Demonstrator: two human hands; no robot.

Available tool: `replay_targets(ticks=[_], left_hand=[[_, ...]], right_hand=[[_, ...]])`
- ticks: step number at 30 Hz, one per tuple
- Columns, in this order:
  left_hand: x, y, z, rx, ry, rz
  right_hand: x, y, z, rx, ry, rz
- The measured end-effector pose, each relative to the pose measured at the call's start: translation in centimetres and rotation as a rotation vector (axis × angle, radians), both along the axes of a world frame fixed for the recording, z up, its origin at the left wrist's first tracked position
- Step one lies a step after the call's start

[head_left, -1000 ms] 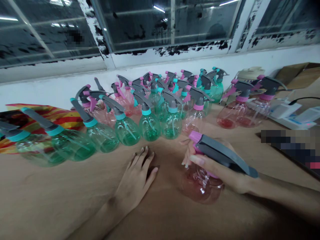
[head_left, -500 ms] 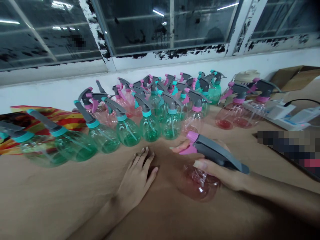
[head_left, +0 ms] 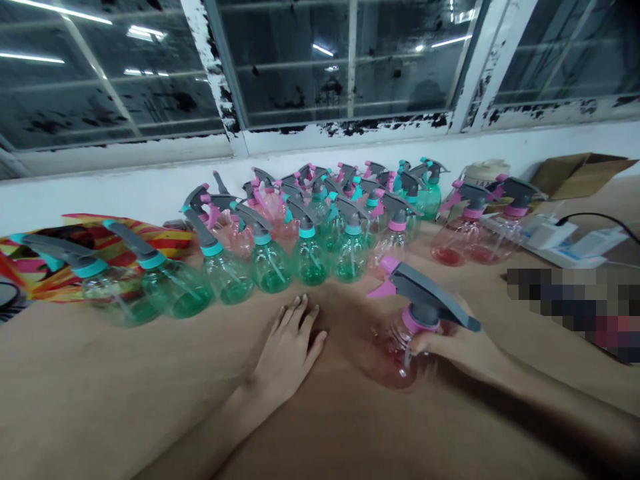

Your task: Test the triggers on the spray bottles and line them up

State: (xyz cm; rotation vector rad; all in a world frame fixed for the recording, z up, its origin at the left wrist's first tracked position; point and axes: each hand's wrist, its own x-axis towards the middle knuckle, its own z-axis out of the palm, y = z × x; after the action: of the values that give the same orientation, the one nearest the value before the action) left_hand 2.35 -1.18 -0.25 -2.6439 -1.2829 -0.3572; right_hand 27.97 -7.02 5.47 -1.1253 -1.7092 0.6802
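Observation:
My right hand [head_left: 463, 350] grips a pink-tinted clear spray bottle [head_left: 393, 360] by its body, just below the pink collar. The bottle has a grey sprayer head with a pink nozzle and trigger, pointing left. Part of the bottle and most of my right fingers are hidden behind one another. My left hand [head_left: 290, 343] lies flat on the wooden table [head_left: 150, 393], palm down with fingers stretched, touching no bottle. Just beyond it stands a row of green spray bottles with turquoise collars, among them a green spray bottle [head_left: 310, 263] with some liquid inside.
Behind the front row several more pink and green bottles crowd toward the wall. Two pink bottles stand apart at right, one a pink bottle [head_left: 453, 243]. A power strip [head_left: 565, 250] with plugs, a cardboard box [head_left: 583, 175] and a red-yellow cloth [head_left: 170, 240] lie around them.
My right hand has shifted from around the sprayer head and trigger down to the bottle's body. My left hand stays flat on the table. The camera view has shifted slightly.

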Motion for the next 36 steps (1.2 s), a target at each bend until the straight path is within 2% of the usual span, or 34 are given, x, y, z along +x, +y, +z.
replay_targets(ticks=[5,11,15,19,26,31,34,36], left_hand=[[0.1,-0.1,0.2,-0.019,0.018,0.019],[0.2,0.0,0.1,0.001,0.029,0.022],[0.1,0.1,-0.1,0.021,0.028,0.015],[0.0,0.2,0.0,0.023,0.030,0.005],[-0.1,0.2,0.0,0.011,-0.004,-0.005],[-0.1,0.3,0.0,0.028,0.013,-0.004],[-0.2,0.3,0.0,0.040,0.024,-0.007],[-0.2,0.4,0.0,0.051,0.024,-0.012]], right_hand=[[1.5,-1.2,-2.0,0.033,-0.050,-0.125],[1.5,-2.9,-1.8,0.123,-0.265,-0.183],[1.0,-3.4,-2.5,0.136,-0.408,-0.310],[0.0,-3.3,-3.1,0.096,-0.433,-0.280],[-0.9,-2.9,-2.5,0.076,-0.376,-0.201],[0.9,-3.4,-2.2,-0.009,-0.417,-0.237],[2.9,-3.4,-1.7,-0.092,-0.447,-0.335],[4.4,-3.0,-1.4,-0.074,-0.439,-0.404]])
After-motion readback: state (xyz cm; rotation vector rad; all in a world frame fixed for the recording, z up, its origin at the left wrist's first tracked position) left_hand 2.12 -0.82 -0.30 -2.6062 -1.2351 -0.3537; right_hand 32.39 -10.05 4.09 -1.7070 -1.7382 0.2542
